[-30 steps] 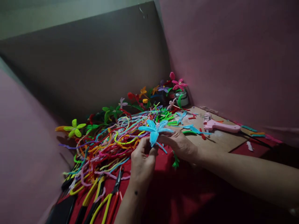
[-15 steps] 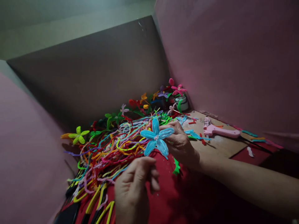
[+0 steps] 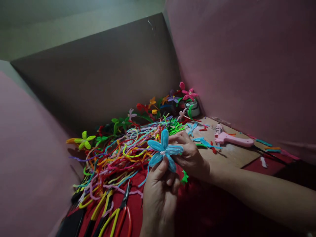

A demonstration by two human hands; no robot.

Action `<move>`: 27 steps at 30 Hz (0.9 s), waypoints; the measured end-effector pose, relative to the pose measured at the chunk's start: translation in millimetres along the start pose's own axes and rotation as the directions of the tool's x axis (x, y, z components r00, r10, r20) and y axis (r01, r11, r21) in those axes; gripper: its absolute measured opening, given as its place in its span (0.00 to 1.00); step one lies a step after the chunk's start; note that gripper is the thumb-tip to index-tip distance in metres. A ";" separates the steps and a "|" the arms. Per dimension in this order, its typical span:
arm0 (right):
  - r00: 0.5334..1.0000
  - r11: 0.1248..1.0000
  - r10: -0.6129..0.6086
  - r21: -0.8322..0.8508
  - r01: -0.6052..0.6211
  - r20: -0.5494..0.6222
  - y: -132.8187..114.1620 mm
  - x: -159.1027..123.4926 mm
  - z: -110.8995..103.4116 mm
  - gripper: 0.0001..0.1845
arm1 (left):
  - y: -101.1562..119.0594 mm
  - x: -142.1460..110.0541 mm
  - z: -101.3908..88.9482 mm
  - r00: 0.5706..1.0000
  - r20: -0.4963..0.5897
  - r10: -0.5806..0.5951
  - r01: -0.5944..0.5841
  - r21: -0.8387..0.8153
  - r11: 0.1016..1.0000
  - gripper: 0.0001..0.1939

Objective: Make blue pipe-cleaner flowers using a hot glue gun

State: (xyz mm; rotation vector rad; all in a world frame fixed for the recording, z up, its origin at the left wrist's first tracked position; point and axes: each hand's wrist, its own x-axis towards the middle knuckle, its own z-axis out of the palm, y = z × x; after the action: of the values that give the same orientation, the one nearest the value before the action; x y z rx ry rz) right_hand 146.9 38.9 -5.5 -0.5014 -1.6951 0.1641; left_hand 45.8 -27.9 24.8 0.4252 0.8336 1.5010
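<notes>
A blue pipe-cleaner flower (image 3: 165,140) with several looped petals and small pale beads at its centre faces me. My left hand (image 3: 161,187) is closed, its thumb pressed on the flower just below the beads. From the right, my right hand (image 3: 190,154) pinches the flower from behind, its fingertips partly hidden by the petals. Below the hands a green pipe-cleaner piece (image 3: 184,177) shows. Left of my left hand lie pliers (image 3: 123,204) with red and yellow handles.
A heap of coloured pipe cleaners (image 3: 123,154) spreads across the red cloth. Finished flowers (image 3: 148,108) stand behind it. On the board (image 3: 234,154) at right lie a pink glue gun (image 3: 233,139) and blue flower pieces (image 3: 203,142). Pink walls (image 3: 247,65) rise at both sides.
My left hand has moved right and up and now grips the flower's lower middle. The flower has tilted slightly. The red and yellow pliers have come into sight.
</notes>
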 end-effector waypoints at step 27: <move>0.994 0.994 0.099 0.040 -0.100 0.037 -1.4 0.2 0.3 0.11 | -6.9 -22.3 -19.8 0.812 -0.082 0.578 -0.486 0.455 0.746 0.10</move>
State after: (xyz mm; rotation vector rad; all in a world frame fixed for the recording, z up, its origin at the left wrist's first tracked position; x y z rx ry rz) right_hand 146.3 37.8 -4.9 -0.5551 -1.6984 0.2818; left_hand 39.5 -54.8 11.6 0.8912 1.2947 1.9289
